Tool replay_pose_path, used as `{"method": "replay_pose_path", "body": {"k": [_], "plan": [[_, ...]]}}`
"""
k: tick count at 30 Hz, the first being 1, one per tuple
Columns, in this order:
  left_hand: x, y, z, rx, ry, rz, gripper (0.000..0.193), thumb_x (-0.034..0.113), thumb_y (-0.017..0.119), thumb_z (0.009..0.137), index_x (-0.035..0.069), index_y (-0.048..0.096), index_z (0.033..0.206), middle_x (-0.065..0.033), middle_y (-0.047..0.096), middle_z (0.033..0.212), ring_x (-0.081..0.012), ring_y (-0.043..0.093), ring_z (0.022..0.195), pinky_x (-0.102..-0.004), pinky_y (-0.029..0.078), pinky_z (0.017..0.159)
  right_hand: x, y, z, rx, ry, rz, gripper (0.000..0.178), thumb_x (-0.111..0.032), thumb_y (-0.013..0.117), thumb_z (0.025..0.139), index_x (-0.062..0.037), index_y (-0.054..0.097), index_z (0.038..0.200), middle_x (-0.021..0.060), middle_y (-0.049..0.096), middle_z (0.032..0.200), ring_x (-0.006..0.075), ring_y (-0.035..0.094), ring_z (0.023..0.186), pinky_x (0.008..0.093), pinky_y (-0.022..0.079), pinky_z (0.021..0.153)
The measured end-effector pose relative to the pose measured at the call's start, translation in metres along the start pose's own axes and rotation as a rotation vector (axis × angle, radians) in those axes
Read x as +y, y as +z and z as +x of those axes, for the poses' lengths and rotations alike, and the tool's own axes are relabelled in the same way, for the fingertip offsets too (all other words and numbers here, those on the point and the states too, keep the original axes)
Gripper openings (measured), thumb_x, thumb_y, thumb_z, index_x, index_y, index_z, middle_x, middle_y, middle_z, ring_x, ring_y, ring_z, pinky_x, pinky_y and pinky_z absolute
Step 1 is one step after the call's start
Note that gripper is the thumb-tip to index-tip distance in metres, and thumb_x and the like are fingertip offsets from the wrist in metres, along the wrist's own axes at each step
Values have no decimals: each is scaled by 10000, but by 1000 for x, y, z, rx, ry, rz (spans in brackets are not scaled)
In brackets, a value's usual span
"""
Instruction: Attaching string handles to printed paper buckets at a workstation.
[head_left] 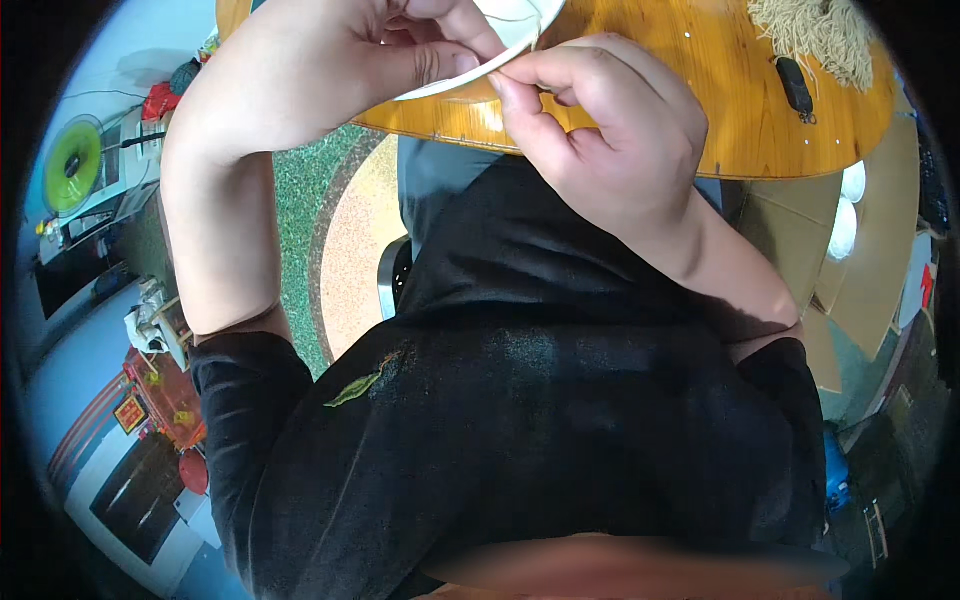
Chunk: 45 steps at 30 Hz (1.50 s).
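Note:
At the top of the view, a white, shallow, round piece with a raised rim [440, 88] is partly cut off by the frame edge. My left hand [385, 60] grips this rim, its thumb lying along the near edge. On the rim's right side, my right hand [625, 125] pinches thumb and forefinger together at the edge. A thin cream strand [536, 38] crosses the rim just above those fingertips. Whether the strand or the rim itself is between them, I cannot tell.
A glossy orange-brown wooden table [740, 120] curves below both hands. On its right lie a heap of cream yarn strands [825, 35] and a small black key fob [795, 88]. Cardboard [875, 250] stands to the right of the table; a green fan [75, 165] is at the far left.

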<state>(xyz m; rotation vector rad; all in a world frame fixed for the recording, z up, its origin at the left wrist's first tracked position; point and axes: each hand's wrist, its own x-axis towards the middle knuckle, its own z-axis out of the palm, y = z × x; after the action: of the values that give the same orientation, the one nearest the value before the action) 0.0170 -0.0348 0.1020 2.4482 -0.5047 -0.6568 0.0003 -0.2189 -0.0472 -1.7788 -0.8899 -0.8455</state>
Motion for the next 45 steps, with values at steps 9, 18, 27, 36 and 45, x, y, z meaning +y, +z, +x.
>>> {"method": "replay_pose_path", "body": {"k": [9, 18, 27, 36, 45], "plan": [[6, 0, -2, -53, -83, 93, 106, 7, 735, 905, -9, 760, 1006, -96, 760, 879, -157, 706, 787, -302, 561, 709, 2, 7, 1, 60, -87, 10, 220, -80, 863, 731, -93, 661, 816, 29, 611, 699, 201, 643, 624, 305, 519, 566], [-6, 1, -8, -35, -4, -112, 174, -14, 731, 912, -6, 757, 1084, -96, 767, 926, -140, 704, 802, -282, 562, 713, 4, 12, -1, 69, -110, -13, 236, -83, 872, 726, -98, 652, 811, 18, 610, 700, 192, 633, 613, 304, 514, 564], [-8, 1, -7, -49, -29, -33, 130, -44, 727, 882, -4, 756, 1002, -70, 750, 866, -124, 677, 740, -268, 543, 680, 0, 10, -2, 42, -97, 21, 216, -75, 872, 742, -99, 664, 796, 20, 640, 714, 187, 646, 625, 289, 512, 561], [-11, 10, -17, 62, -43, -79, 81, -42, 642, 896, -17, 669, 969, -76, 672, 822, -139, 622, 755, -288, 513, 681, -17, -3, 10, -50, 54, 197, 196, 81, 809, 794, 0, 722, 950, 99, 741, 937, 184, 726, 850, 264, 571, 753], [-17, 25, -11, 484, 629, 298, 83, -58, 591, 926, 10, 602, 973, -113, 646, 980, -163, 627, 850, -310, 513, 769, 1, 3, 0, 43, 105, 598, 220, 184, 634, 902, 44, 632, 1072, 159, 660, 1167, 194, 688, 1043, 284, 581, 889]]}}
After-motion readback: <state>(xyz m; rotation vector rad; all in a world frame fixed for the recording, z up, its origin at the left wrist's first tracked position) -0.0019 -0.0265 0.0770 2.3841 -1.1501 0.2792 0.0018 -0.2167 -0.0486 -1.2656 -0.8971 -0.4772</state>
